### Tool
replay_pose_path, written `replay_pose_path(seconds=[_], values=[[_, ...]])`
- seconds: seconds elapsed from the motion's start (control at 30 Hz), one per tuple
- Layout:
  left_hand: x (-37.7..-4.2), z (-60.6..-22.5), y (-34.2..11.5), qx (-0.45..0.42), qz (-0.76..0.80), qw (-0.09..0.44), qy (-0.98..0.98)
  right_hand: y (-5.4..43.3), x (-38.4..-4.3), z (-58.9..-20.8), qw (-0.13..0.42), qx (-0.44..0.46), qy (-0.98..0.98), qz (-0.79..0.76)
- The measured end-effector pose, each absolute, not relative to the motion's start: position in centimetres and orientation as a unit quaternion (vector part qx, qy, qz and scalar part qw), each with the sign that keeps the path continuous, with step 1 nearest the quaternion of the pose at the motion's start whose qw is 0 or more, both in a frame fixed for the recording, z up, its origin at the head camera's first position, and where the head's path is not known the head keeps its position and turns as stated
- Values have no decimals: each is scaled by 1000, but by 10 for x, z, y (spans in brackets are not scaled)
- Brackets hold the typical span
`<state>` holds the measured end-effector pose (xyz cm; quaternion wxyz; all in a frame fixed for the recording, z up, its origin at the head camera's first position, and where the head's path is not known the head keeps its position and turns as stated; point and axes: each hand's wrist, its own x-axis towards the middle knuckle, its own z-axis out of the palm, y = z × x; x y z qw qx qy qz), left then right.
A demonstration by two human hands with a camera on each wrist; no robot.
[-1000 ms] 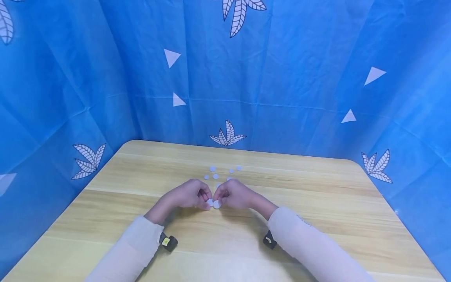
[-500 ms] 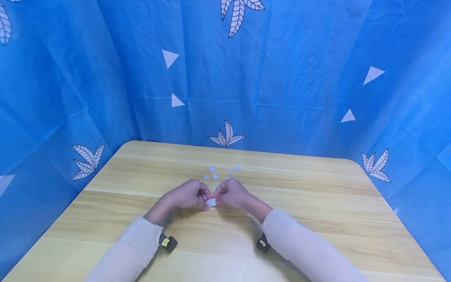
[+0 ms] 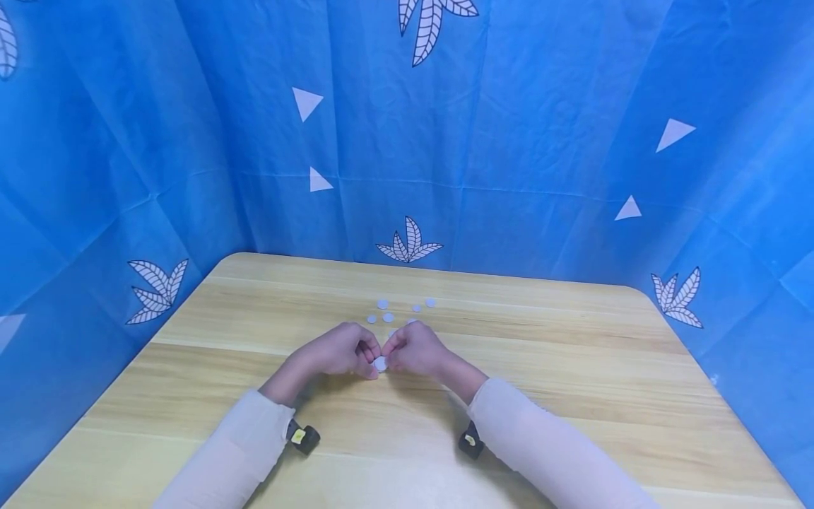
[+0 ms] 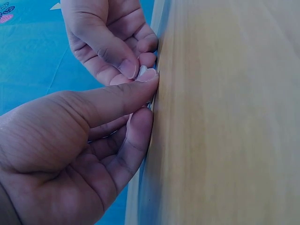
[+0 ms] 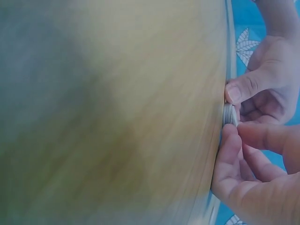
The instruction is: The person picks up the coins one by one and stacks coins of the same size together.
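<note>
A small stack of silvery coins (image 5: pixel 228 114) stands on the wooden table between my two hands, its layered edge showing in the right wrist view. In the head view the stack appears as one pale round coin (image 3: pixel 380 364). My left hand (image 3: pixel 346 350) holds the stack from the left, thumb at the near side and fingers curled behind. From the right, my right hand (image 3: pixel 420 348) pinches a coin (image 5: pixel 234 116) at the top of the stack between thumb and fingers. Fingertips of both hands hide part of the stack.
Several loose coins of differing size lie beyond the hands, among them a larger coin (image 3: pixel 382 304), a small coin (image 3: pixel 416 308) and a coin (image 3: pixel 430 302) farther right. A blue patterned curtain (image 3: pixel 540 162) hangs behind the wooden table (image 3: pixel 572 353).
My right hand has moved slightly left, bringing its coin from beside the stack to over it. The left hand stays in place, and the loose coins lie as before.
</note>
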<state>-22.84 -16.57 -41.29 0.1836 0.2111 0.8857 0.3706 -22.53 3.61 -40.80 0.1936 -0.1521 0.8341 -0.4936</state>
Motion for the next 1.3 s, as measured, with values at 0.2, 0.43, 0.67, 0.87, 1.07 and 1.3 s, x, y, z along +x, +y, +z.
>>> replay_pose_path(seconds=[0.2, 0.43, 0.67, 0.87, 1.07, 1.3], values=[[-229, -413, -166, 212, 368, 181, 887, 36, -225, -407, 197, -146, 831, -498], [-229, -413, -166, 212, 369, 181, 887, 37, -226, -406, 207, -136, 824, -510], [-229, -412, -166, 210, 371, 183, 886, 42, -226, -405, 216, -126, 827, -503], [-228, -410, -166, 213, 372, 184, 885, 44, -226, -404, 215, -153, 837, -479], [-228, -412, -166, 215, 369, 180, 886, 44, -227, -407, 195, -201, 849, -448], [-229, -413, -166, 216, 375, 182, 883, 46, -227, -412, 188, -224, 846, -447]])
